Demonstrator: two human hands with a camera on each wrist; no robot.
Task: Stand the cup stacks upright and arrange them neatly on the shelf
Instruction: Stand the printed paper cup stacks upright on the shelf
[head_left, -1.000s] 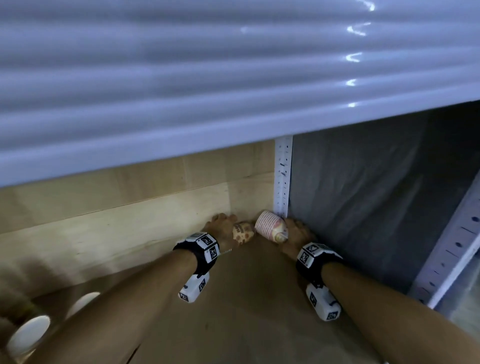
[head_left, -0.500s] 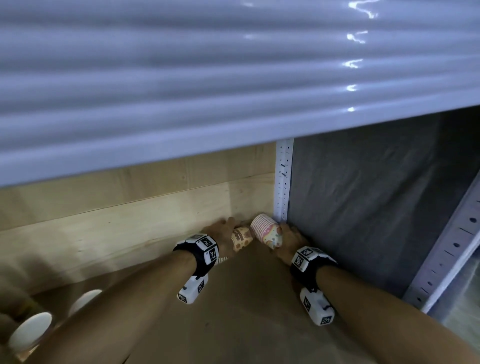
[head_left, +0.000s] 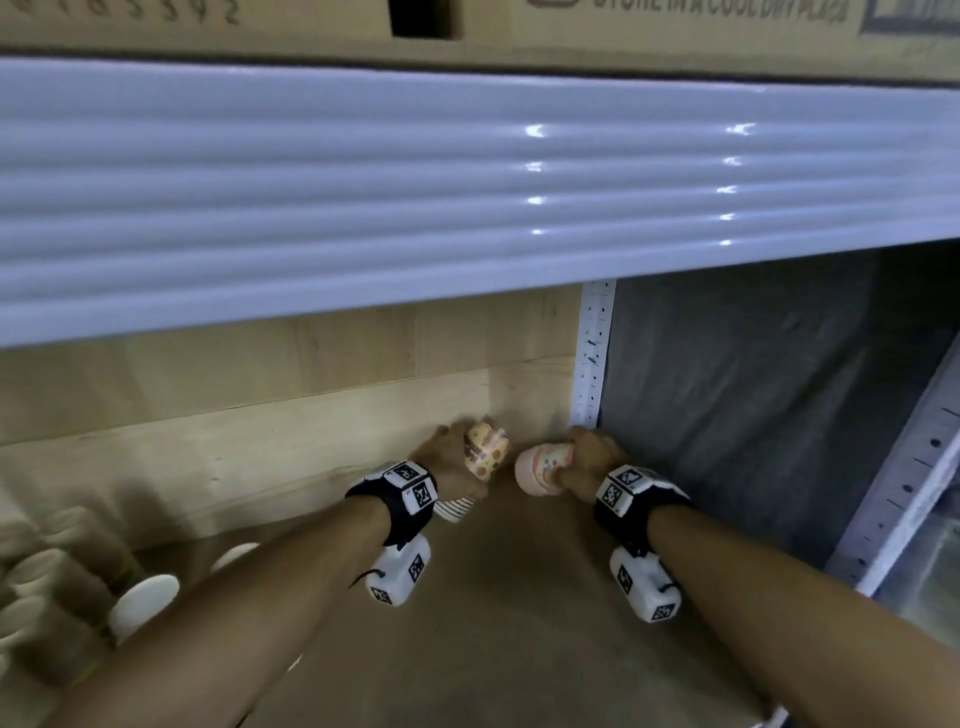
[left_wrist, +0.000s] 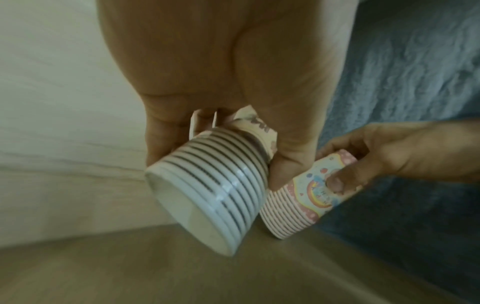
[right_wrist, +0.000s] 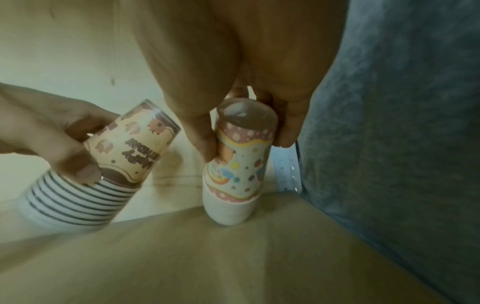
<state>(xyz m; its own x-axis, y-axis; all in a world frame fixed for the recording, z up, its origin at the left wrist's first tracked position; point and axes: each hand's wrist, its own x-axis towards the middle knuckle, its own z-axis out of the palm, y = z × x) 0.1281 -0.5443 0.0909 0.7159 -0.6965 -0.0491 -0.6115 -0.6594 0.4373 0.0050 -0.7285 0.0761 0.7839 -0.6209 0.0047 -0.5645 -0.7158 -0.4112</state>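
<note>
The fingers (right_wrist: 205, 144) of the right hand (head_left: 587, 457) are curled around the narrow end of the pink rainbow cup stack (right_wrist: 239, 164), thumb on one side and the other fingers on the far side. In the right wrist view this stack stands almost upright with its wide rims on the shelf (head_left: 519, 623), in the back corner at about 1 o'clock, just beside the perforated post (head_left: 589, 364). The fingers of the left hand (head_left: 457, 457) are wrapped around the printed upper part of the brown striped cup stack (left_wrist: 215, 195); the thumb presses near the place where the rims begin. This stack is lifted and tilted, with its open mouth toward the camera, and it is near the pink one at about 11 o'clock of the shelf, close to the wooden back panel (head_left: 260, 441).

I judge that both stacks are very light, because they are nested paper cups, and the walls are thin and will dent if squeezed hard. The printed surface looks a little smooth. The cups can slide apart, so it is better to hold low, near the dense band of rims, and not only the top cup. More white cups (head_left: 143, 603) lie at 8 o'clock.
</note>
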